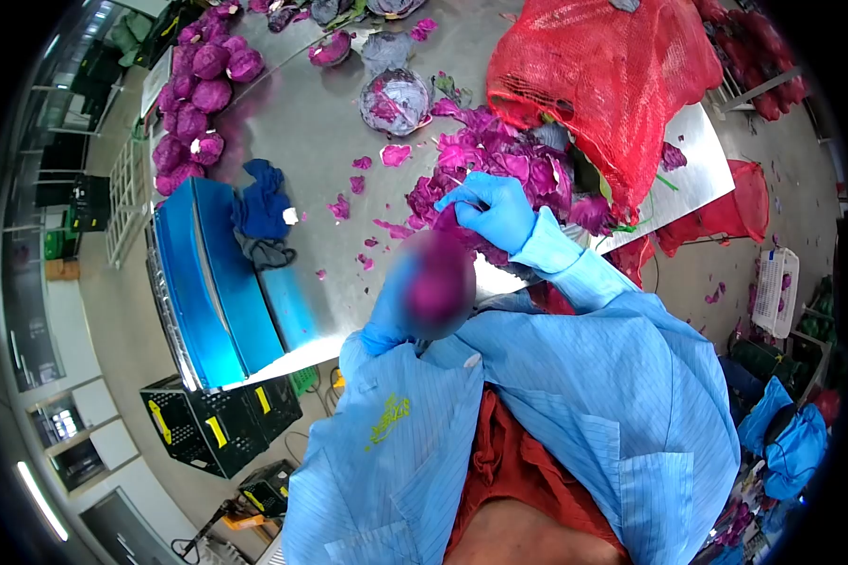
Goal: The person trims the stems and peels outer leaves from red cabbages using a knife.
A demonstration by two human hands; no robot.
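My left hand (383, 315), in a blue glove, is closed round a red cabbage (438, 287); a blur covers much of both. Just above it, my right hand (499, 212), also blue-gloved, has its fingers curled together on a purple cabbage leaf (450, 222) next to the head. Behind and beside the right hand lies a heap of loose purple leaves (499, 155) on the metal table (301, 122). A duller, greyish-purple cabbage (396, 101) rests farther back.
Peeled cabbages (209, 94) are piled along the table's left edge. A blue box (212, 282) stands at the left, with a dark blue cloth (262, 202) beside it. The red mesh bag (603, 85) covers the back right. Black crates (217, 424) sit on the floor.
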